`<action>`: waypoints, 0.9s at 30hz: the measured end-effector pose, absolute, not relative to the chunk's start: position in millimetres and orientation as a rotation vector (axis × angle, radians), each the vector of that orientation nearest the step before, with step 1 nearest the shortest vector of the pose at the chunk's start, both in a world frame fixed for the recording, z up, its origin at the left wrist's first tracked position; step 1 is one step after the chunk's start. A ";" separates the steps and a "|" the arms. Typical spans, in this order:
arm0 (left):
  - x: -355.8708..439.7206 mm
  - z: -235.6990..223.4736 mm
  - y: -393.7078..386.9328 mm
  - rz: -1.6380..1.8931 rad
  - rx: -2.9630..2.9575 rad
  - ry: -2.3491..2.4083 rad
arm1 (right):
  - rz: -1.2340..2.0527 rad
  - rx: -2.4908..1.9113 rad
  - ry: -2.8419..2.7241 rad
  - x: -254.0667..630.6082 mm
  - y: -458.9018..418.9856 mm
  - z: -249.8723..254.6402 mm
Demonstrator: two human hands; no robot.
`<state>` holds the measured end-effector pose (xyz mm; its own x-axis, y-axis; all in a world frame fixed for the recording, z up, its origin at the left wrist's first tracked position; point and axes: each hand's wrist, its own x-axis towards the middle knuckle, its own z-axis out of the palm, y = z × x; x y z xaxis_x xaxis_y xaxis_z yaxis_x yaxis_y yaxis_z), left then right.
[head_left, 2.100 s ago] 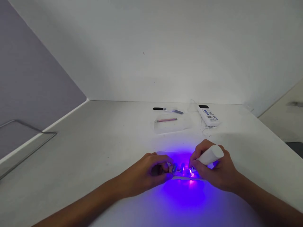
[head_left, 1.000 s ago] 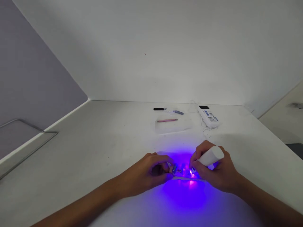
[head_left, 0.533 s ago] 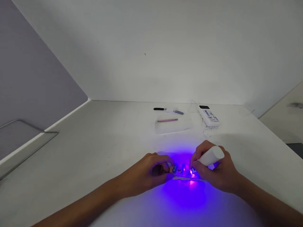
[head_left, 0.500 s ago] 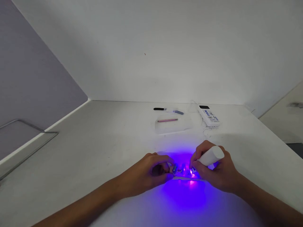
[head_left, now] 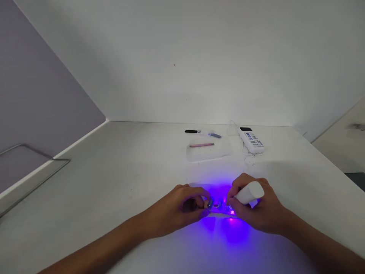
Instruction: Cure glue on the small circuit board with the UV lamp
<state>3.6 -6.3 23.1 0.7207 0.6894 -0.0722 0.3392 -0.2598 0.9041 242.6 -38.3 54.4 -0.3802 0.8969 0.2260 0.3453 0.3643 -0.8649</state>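
Observation:
Low in the middle of the head view, my left hand [head_left: 188, 203] closes its thumb and fingers around the left end of a narrow strip [head_left: 219, 214] lying on the table. Small shiny pieces [head_left: 218, 204] stand along it; the glare blurs their shape. My right hand [head_left: 261, 207] is closed around a white cylindrical hand-held lamp [head_left: 251, 192]. The lamp is tilted, with its blunt end up and its lower end hidden by my fingers. Bright violet light falls on the strip's right part and on the table around it.
On the white table [head_left: 119, 171], a pink stick [head_left: 202, 145] lies on a clear sheet [head_left: 209, 154]. Behind it is a black-handled tool [head_left: 191, 131] with a grey-blue end. A white box-like device [head_left: 252, 141] with a cord stands to the right. The wall rises behind.
My right hand and the lamp have shifted slightly left and tilted. The violet glow on the table has narrowed toward the right. My left hand has stayed in place.

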 end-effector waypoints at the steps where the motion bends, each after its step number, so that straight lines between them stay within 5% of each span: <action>1: 3.6 22.9 -6.4 0.406 1.863 0.799 | 0.928 -1.076 -1.934 242.7 -38.1 54.0; 27: 3.1 20.9 -5.6 0.402 1.847 0.799 | 0.685 -1.042 -2.120 242.1 -39.2 60.0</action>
<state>3.1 -5.6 20.9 0.7219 0.6864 -0.0874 0.3393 -0.2411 0.9093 242.1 -39.2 60.0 -0.4571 0.8243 0.3341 0.4729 0.5434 -0.6936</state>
